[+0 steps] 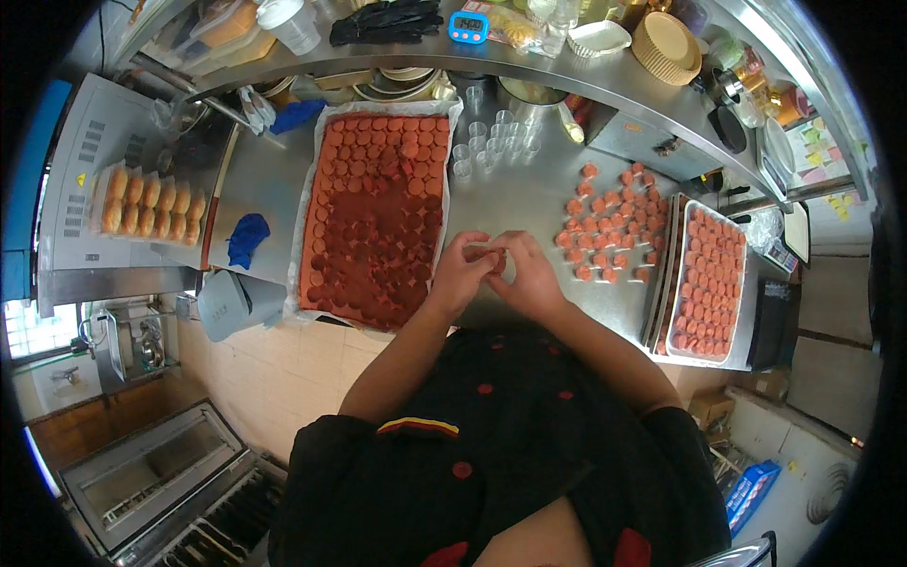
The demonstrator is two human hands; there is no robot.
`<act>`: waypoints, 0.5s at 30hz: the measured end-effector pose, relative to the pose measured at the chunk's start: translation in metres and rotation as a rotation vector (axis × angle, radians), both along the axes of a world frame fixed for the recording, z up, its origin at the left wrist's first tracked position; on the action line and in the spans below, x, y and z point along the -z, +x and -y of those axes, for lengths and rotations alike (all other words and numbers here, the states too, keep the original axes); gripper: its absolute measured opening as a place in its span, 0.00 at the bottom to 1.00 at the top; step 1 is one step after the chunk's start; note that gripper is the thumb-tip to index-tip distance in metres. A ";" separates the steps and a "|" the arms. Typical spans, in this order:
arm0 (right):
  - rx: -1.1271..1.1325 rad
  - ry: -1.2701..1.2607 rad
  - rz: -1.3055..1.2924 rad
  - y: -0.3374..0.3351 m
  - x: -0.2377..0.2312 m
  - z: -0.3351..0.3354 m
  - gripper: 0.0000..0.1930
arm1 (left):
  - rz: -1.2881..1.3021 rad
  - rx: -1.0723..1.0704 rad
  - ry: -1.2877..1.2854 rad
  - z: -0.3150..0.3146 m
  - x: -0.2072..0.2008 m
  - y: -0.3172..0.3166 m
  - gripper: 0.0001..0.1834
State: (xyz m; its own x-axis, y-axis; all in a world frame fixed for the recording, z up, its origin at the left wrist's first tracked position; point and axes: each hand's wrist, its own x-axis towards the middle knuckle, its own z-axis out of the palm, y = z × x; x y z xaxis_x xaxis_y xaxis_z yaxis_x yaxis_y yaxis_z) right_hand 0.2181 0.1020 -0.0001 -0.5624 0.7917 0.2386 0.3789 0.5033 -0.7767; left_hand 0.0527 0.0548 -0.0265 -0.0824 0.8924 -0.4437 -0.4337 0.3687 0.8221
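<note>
In front of my chest both hands meet over the steel worktop. My left hand and my right hand pinch a small red cake round between their fingertips, which cover most of it. Just left of my hands lies a big red sheet cake on white paper, scored all over with round cuts; its middle and lower part look darker and more broken up. Several red cake rounds stand in loose rows on the worktop to the right.
A tray of similar rounds sits at the far right on stacked trays. Behind my hands are several clear plastic cups. A steel shelf holding a blue timer overhangs the back. Packed buns and a blue cloth are at left.
</note>
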 end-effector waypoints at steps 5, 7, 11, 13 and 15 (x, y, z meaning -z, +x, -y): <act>-0.083 -0.010 0.024 0.006 -0.007 -0.001 0.30 | -0.023 0.128 0.017 0.000 -0.010 0.000 0.22; -0.145 -0.005 -0.016 0.004 -0.011 0.002 0.31 | -0.120 0.170 0.011 -0.002 -0.007 -0.002 0.23; -0.164 -0.009 0.044 0.011 0.003 -0.004 0.30 | -0.012 0.088 -0.064 -0.003 -0.003 0.005 0.23; -0.072 -0.004 0.094 0.011 0.006 -0.003 0.29 | -0.101 0.049 -0.095 -0.004 0.002 0.011 0.21; -0.136 -0.005 0.136 0.011 -0.002 -0.001 0.27 | -0.465 0.084 -0.032 -0.007 0.017 0.015 0.18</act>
State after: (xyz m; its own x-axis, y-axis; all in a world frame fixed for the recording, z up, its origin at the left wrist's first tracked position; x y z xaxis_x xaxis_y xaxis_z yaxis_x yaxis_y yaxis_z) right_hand 0.2289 0.1030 0.0017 -0.6909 0.7072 0.1501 0.4090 0.5535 -0.7255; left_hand 0.0680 0.0616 -0.0433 -0.2070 0.8909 -0.4044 0.0096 0.4151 0.9097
